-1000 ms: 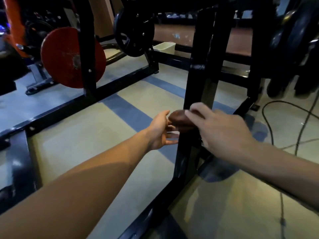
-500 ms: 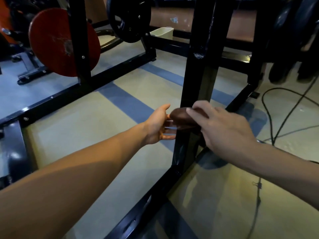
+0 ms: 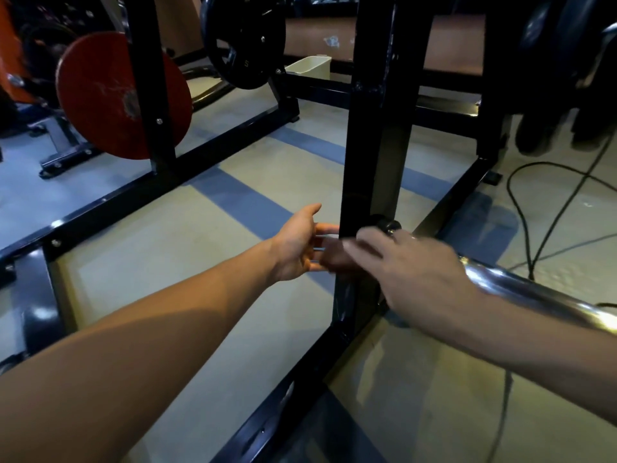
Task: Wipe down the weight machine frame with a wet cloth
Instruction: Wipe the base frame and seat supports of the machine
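Brown cloth (image 3: 335,260) between both hands at black frame post (image 3: 374,162)

left hand (image 3: 297,245): fingers extended, open | right hand (image 3: 417,275): blurred, grip unclear

We're in a gym: black steel weight machine frame (image 3: 374,155), a red weight plate (image 3: 123,95) and a black weight plate (image 3: 245,41) racked on it, chrome bar (image 3: 534,295), taped floor (image 3: 167,255).
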The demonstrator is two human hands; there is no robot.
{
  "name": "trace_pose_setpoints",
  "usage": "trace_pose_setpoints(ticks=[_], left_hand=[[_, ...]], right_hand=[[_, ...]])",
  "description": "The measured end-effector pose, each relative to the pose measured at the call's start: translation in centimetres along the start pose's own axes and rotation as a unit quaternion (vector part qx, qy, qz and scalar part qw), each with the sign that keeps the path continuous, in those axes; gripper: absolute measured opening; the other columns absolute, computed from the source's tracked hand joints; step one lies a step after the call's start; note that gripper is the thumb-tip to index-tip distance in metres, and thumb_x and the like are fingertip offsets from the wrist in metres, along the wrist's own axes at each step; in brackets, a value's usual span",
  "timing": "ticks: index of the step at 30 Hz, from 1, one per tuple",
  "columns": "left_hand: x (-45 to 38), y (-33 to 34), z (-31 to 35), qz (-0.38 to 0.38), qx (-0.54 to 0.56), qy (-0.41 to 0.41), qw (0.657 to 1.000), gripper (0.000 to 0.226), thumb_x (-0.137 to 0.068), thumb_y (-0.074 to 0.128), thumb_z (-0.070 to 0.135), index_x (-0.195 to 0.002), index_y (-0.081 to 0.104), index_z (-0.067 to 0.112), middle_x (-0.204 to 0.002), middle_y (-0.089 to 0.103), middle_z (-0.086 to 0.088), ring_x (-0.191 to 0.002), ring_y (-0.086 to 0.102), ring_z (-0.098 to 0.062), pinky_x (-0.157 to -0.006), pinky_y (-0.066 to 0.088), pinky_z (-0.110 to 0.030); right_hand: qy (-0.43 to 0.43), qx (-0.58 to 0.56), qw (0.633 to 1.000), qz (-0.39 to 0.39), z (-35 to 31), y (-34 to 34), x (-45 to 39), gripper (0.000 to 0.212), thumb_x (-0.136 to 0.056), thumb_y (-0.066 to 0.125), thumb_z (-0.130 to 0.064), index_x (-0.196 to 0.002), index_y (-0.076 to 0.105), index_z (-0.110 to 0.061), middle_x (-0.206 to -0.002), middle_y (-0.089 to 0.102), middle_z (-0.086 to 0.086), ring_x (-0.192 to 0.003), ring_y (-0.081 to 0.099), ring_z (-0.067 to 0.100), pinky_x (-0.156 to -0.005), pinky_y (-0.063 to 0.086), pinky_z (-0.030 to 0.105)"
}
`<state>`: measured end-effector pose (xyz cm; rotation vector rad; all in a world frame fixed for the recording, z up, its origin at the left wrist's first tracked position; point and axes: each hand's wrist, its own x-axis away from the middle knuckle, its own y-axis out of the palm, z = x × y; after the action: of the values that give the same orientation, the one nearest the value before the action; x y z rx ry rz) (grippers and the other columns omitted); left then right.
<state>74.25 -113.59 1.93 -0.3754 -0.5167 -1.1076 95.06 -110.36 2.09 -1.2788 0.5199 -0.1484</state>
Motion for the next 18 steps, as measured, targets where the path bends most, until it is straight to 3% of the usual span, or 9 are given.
trace_pose_setpoints(ticks=[3, 5, 7, 8, 9, 10, 13, 16, 18], left_hand=[[0.4, 0.1, 0.0, 0.002, -0.009, 0.011, 1.0, 0.058, -0.107, 0.031, 0.054, -0.117, 0.067, 0.01, -0.11, 0.073, -0.014, -0.111, 0.071, -0.033, -0.098, 0.058, -0.044], [0.4, 0.0, 0.1, 0.003, -0.005, 0.01, 1.0, 0.058, -0.107, 0.03, 0.055, -0.113, 0.066, 0.01, -0.105, 0.072, -0.013, -0.109, 0.072, -0.033, -0.103, 0.055, -0.046], [0.1, 0.0, 0.1, 0.009, 0.004, 0.004, 1.0, 0.059, -0.107, 0.028, 0.056, -0.108, 0.067, 0.013, -0.099, 0.07, -0.011, -0.092, 0.071, -0.028, -0.095, 0.059, -0.044], [0.1, 0.1, 0.1, 0.009, 0.007, -0.001, 1.0, 0.058, -0.106, 0.028, 0.057, -0.108, 0.067, 0.013, -0.097, 0.069, -0.01, -0.082, 0.066, -0.024, -0.081, 0.063, -0.037], [0.1, 0.1, 0.1, 0.005, 0.007, -0.005, 1.0, 0.059, -0.106, 0.028, 0.057, -0.112, 0.067, 0.014, -0.098, 0.07, -0.01, -0.077, 0.063, -0.023, -0.067, 0.06, -0.03], [0.0, 0.1, 0.0, 0.003, 0.003, -0.005, 1.0, 0.062, -0.106, 0.028, 0.058, -0.118, 0.068, 0.013, -0.102, 0.073, -0.011, -0.08, 0.067, -0.024, -0.065, 0.059, -0.029], [0.0, 0.1, -0.2, 0.005, -0.004, 0.002, 1.0, 0.065, -0.107, 0.028, 0.056, -0.131, 0.066, 0.009, -0.116, 0.075, -0.014, -0.107, 0.073, -0.031, -0.087, 0.061, -0.037], [-0.2, 0.1, -0.4, 0.006, 0.001, 0.006, 1.0, 0.06, -0.107, 0.029, 0.054, -0.107, 0.072, 0.014, -0.097, 0.077, -0.009, -0.078, 0.07, -0.022, -0.066, 0.053, -0.027], [-0.2, 0.1, -0.3, -0.002, 0.006, 0.004, 1.0, 0.06, -0.108, 0.03, 0.053, -0.09, 0.072, 0.015, -0.081, 0.072, -0.006, -0.065, 0.063, -0.018, -0.059, 0.049, -0.026]], right_hand=[[0.041, -0.02, 0.997, 0.065, 2.0, -1.2, -1.3, 0.065, -0.087, 0.058, -0.025, -0.149, 0.041, -0.033, -0.139, 0.046, 0.004, -0.088, 0.06, 0.029, -0.057, 0.035, 0.031], [0.023, -0.004, 0.997, 0.076, 1.9, -0.6, -1.1, 0.06, -0.083, 0.062, -0.019, -0.142, 0.052, -0.028, -0.141, 0.049, 0.007, -0.085, 0.06, 0.032, -0.058, 0.035, 0.033], [-0.025, 0.02, 0.997, 0.068, 0.5, 0.9, -0.4, 0.055, -0.081, 0.055, -0.012, -0.136, 0.061, -0.02, -0.143, 0.053, 0.007, -0.078, 0.059, 0.033, -0.056, 0.034, 0.034], [-0.049, 0.029, 0.997, 0.053, -0.5, 1.8, 0.0, 0.053, -0.084, 0.049, -0.01, -0.135, 0.062, -0.018, -0.145, 0.054, 0.006, -0.078, 0.059, 0.033, -0.055, 0.035, 0.035], [-0.069, 0.031, 0.997, 0.027, -1.7, 2.7, 0.6, 0.053, -0.088, 0.043, -0.009, -0.138, 0.06, -0.016, -0.148, 0.052, 0.005, -0.08, 0.059, 0.033, -0.056, 0.039, 0.037], [-0.091, 0.029, 0.995, -0.01, -2.6, 3.5, 1.0, 0.053, -0.094, 0.039, -0.007, -0.145, 0.054, -0.013, -0.152, 0.047, 0.007, -0.086, 0.059, 0.034, -0.06, 0.043, 0.04], [-0.126, 0.009, 0.987, -0.103, -3.7, 5.3, 1.7, 0.054, -0.101, 0.049, -0.009, -0.153, 0.037, -0.007, -0.155, 0.035, 0.011, -0.096, 0.056, 0.036, -0.066, 0.041, 0.044], [-0.091, 0.028, 0.995, -0.011, -2.5, 4.2, 0.6, 0.045, -0.09, 0.048, -0.009, -0.132, 0.062, -0.013, -0.133, 0.06, 0.003, -0.078, 0.06, 0.03, -0.055, 0.043, 0.039], [-0.06, 0.022, 0.997, 0.041, -1.3, 3.1, -0.4, 0.051, -0.083, 0.048, -0.012, -0.13, 0.066, -0.014, -0.133, 0.064, 0.002, -0.074, 0.06, 0.028, -0.053, 0.044, 0.036]])
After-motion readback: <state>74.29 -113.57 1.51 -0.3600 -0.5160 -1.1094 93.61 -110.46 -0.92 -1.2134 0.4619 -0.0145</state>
